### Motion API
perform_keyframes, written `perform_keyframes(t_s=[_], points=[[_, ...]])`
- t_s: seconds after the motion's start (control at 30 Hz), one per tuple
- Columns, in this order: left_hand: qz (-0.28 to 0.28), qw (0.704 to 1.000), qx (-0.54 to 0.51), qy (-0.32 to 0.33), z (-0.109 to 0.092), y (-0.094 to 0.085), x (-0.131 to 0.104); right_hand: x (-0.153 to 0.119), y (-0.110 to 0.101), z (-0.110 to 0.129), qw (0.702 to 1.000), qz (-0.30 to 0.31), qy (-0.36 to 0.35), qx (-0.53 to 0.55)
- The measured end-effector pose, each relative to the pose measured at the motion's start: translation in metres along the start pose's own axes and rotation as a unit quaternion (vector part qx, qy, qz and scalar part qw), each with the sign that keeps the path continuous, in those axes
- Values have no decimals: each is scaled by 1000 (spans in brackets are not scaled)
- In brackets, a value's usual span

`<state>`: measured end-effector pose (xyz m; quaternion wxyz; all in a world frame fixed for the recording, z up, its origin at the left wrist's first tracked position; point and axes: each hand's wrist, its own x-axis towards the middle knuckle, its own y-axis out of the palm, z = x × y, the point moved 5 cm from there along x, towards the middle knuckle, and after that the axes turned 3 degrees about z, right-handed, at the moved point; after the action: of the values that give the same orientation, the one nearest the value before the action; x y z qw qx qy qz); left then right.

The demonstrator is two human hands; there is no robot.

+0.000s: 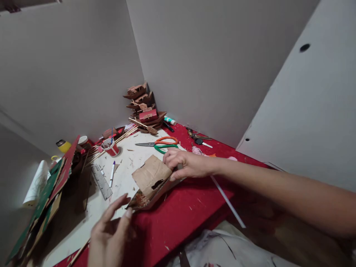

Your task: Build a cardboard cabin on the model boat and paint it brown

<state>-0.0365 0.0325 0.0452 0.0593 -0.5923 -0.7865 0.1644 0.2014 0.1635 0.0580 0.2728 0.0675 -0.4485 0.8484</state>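
Observation:
A torn piece of brown cardboard (151,172) lies over the near edge of the white board, with a dark hole in it and a patterned strip at its lower left corner. My right hand (185,163) has its fingers closed on the cardboard's right end. Just off the lower left corner is my left hand (111,230), thumb and fingers apart; whether a fingertip touches the corner I cannot tell. Scissors (155,144) with one orange and one green handle lie behind the cardboard, blades pointing left.
On the white board (75,222) are a metal ruler (101,181), a marker (112,174) and a red-white cup (111,147). Small wooden boats (144,107) are stacked in the corner. Cardboard sheets (52,193) lean at left. A clear stick (228,202) overhangs the red table (178,218).

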Motion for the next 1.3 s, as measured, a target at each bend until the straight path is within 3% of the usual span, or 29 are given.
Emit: perform_keyframes(t_s=[0.1,0.13,0.3,0.37,0.5,0.67,0.77,0.83,0.9,1.03,1.17,1.23,1.3], points=[[-22,996,68,44,-6,-17,6,-4,-5,0,999,22,-29,19],[5,996,73,51,-5,-14,10,-4,-5,0,999,32,-32,16],[208,978,-4,28,8,37,23,3,4,-2,995,100,-18,14],[229,971,-29,57,7,52,26,7,5,-3,992,125,-15,13],[200,977,-10,71,10,60,32,17,4,-7,988,152,-23,-2],[93,995,4,19,19,53,34,24,-1,-22,996,91,6,-18],[33,999,-25,-11,22,51,31,18,-6,-29,995,-3,101,-10],[5,998,-54,-14,21,53,27,7,-7,-29,979,-72,188,15],[-14,996,-89,-18,20,57,22,-7,4,-24,960,-91,254,75],[6,983,-177,-51,22,79,7,-25,44,-6,937,-14,311,159],[86,965,-227,-102,27,99,-10,-28,53,-5,945,-20,321,55],[114,962,-217,-117,28,95,-14,-26,48,-11,945,-10,325,38],[101,971,-190,-103,25,79,-12,-25,40,-18,946,7,322,40]])
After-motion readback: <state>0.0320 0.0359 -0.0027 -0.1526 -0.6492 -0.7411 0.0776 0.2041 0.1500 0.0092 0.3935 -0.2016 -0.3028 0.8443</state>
